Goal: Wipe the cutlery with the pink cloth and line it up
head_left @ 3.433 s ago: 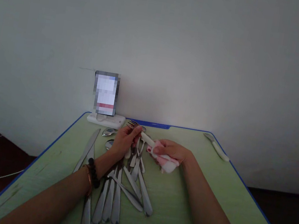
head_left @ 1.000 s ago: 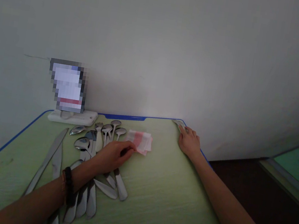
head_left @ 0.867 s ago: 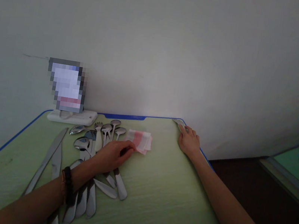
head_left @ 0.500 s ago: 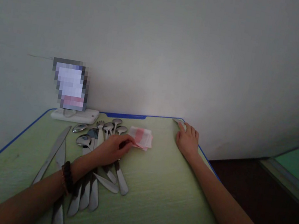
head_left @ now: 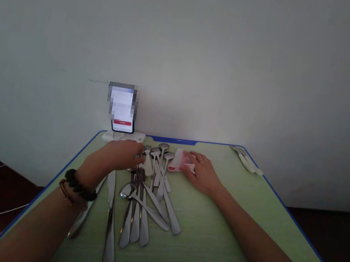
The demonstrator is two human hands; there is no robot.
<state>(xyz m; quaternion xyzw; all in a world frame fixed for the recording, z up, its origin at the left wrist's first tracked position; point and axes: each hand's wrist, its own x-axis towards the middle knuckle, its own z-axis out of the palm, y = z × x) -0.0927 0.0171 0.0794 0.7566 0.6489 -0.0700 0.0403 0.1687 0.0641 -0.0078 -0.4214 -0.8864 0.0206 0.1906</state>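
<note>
My right hand [head_left: 203, 173] is closed around a pink-and-white cloth [head_left: 177, 160] at the back of the table; the cloth's left edge curls up. My left hand [head_left: 126, 155] is over the upper left of a pile of metal cutlery, fingers curled down. What they hold, if anything, is hidden. Several spoons [head_left: 165, 169] lie bowls away from me, beside a fork [head_left: 147, 149]. One spoon [head_left: 127, 191] lies slanted across other handles. A table knife [head_left: 111, 209] lies left of the pile. Another long metal piece [head_left: 83, 218] is partly behind my left wrist.
Pieces of cutlery with pale handles [head_left: 247, 161] lie by the far right corner. A lit phone [head_left: 125, 110] stands on a white base [head_left: 107, 136] at the back left. Behind the green, blue-edged table [head_left: 209, 251] rises a pale wall [head_left: 205, 65].
My right hand has left the far right corner, where pale-handled cutlery now shows, and grasps the cloth. My left hand has moved left off the cloth to the pile's upper left. The view has shifted.
</note>
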